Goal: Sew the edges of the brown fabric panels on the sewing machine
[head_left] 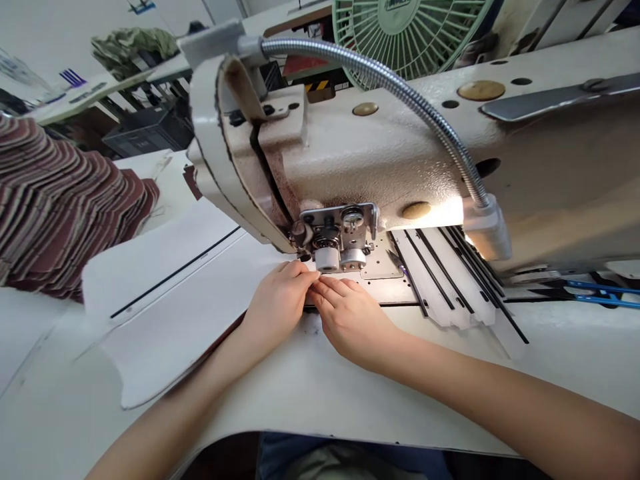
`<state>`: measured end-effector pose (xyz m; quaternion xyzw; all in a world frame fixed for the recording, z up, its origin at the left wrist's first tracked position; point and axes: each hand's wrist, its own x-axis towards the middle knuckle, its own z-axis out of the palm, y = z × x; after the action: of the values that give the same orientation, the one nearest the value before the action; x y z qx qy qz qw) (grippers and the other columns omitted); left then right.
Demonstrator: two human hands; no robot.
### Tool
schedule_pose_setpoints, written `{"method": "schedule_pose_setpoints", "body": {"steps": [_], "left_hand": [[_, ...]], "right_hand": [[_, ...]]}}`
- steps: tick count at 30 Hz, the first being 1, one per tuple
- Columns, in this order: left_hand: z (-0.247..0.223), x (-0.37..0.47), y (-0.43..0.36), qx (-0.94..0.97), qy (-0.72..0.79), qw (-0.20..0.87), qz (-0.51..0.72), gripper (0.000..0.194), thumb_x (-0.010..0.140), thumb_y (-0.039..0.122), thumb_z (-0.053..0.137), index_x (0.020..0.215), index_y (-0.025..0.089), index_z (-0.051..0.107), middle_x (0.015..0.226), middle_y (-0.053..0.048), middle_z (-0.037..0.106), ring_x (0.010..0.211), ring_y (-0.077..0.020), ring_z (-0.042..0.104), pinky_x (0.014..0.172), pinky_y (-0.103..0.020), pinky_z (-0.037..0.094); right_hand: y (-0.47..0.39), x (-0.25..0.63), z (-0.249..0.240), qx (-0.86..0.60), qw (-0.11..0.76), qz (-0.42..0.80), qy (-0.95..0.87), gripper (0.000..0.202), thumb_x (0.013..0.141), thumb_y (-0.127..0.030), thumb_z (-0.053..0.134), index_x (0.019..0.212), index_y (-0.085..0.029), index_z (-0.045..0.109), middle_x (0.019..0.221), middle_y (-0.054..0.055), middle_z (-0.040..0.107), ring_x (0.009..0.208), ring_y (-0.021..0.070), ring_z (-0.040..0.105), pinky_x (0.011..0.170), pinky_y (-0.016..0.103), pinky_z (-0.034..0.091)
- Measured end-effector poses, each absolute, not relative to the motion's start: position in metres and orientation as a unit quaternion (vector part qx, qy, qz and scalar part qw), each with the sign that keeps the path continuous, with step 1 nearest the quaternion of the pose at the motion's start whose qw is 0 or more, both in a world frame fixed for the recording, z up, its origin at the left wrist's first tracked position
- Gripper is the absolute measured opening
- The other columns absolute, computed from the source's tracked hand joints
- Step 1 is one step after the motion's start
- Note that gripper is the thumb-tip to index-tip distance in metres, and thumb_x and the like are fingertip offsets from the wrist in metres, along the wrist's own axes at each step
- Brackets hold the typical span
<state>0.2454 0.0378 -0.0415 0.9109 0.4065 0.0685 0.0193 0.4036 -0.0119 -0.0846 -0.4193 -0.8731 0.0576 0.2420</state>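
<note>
My left hand [280, 297] is closed, its thumb and fingers pinched together just in front of the sewing machine head [245, 147]. My right hand [353, 317] meets it there, fingers bent and pressed together; whatever the fingertips hold is hidden or too small to make out. A white panel [170, 313] with a black strip along it spreads out to the left, its near end running under my left hand and the machine. The needle and presser foot are hidden behind the roller parts [327, 257] and my fingers.
White strips with black bands [440, 280] lie right of the needle area, beside small pointed snips [399, 261]. Blue-handled scissors [600, 293] are further right. Striped fabric pieces [60, 207] pile up at left. A lamp [487, 227] hangs over the bed; a green fan [410, 40] stands behind.
</note>
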Motion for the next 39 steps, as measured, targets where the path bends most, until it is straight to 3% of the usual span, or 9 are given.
{"method": "schedule_pose_setpoints", "body": {"steps": [9, 15, 20, 26, 31, 39], "left_hand": [[-0.035, 0.253, 0.041, 0.903, 0.430, -0.010, 0.014, 0.025, 0.089, 0.007, 0.044, 0.086, 0.017, 0.067, 0.079, -0.005, 0.063, 0.076, -0.0188, 0.058, 0.065, -0.028, 0.047], [-0.043, 0.243, 0.032, 0.908, 0.412, 0.018, 0.076, 0.027, 0.089, 0.004, 0.044, 0.090, 0.018, 0.068, 0.079, -0.003, 0.063, 0.073, -0.0171, 0.056, 0.067, -0.028, 0.048], [-0.056, 0.242, 0.024, 0.909, 0.396, -0.032, 0.127, 0.028, 0.089, 0.002, 0.041, 0.086, 0.015, 0.065, 0.079, -0.006, 0.060, 0.073, -0.0173, 0.053, 0.066, -0.028, 0.047], [-0.058, 0.245, 0.028, 0.914, 0.399, -0.026, 0.068, 0.026, 0.085, -0.003, 0.042, 0.083, 0.013, 0.063, 0.082, -0.007, 0.058, 0.077, -0.0199, 0.053, 0.068, -0.030, 0.048], [-0.056, 0.248, 0.033, 0.910, 0.413, 0.000, 0.045, 0.023, 0.087, 0.001, 0.042, 0.096, 0.012, 0.061, 0.095, -0.009, 0.060, 0.090, -0.0218, 0.055, 0.079, -0.033, 0.049], [-0.051, 0.251, 0.032, 0.909, 0.415, 0.026, 0.009, 0.022, 0.089, 0.002, 0.042, 0.100, 0.010, 0.060, 0.095, -0.009, 0.062, 0.093, -0.0234, 0.055, 0.077, -0.033, 0.048]], "right_hand": [[-0.003, 0.412, -0.080, -0.420, 0.274, 0.132, -0.855, 0.037, 0.080, -0.007, 0.043, 0.110, -0.007, 0.063, 0.123, 0.016, 0.064, 0.116, 0.0280, 0.055, 0.090, 0.040, 0.046], [-0.002, 0.422, -0.080, -0.448, 0.331, 0.143, -0.818, 0.027, 0.081, -0.002, 0.039, 0.078, -0.018, 0.061, 0.088, 0.007, 0.070, 0.083, 0.0207, 0.062, 0.073, 0.033, 0.046], [-0.001, 0.421, -0.080, -0.461, 0.308, 0.124, -0.823, 0.028, 0.078, 0.000, 0.039, 0.081, -0.019, 0.059, 0.100, 0.008, 0.070, 0.085, 0.0218, 0.060, 0.074, 0.035, 0.044], [0.001, 0.419, -0.082, -0.471, 0.273, 0.113, -0.831, 0.028, 0.076, 0.000, 0.038, 0.082, -0.019, 0.058, 0.098, 0.011, 0.068, 0.093, 0.0246, 0.060, 0.070, 0.036, 0.045], [0.001, 0.419, -0.081, -0.476, 0.261, 0.097, -0.834, 0.025, 0.077, -0.002, 0.041, 0.082, -0.019, 0.058, 0.109, 0.012, 0.067, 0.108, 0.0269, 0.055, 0.082, 0.039, 0.047], [0.000, 0.419, -0.080, -0.476, 0.273, 0.082, -0.832, 0.022, 0.080, -0.005, 0.040, 0.080, -0.020, 0.057, 0.113, 0.011, 0.066, 0.102, 0.0267, 0.058, 0.081, 0.039, 0.046]]}}
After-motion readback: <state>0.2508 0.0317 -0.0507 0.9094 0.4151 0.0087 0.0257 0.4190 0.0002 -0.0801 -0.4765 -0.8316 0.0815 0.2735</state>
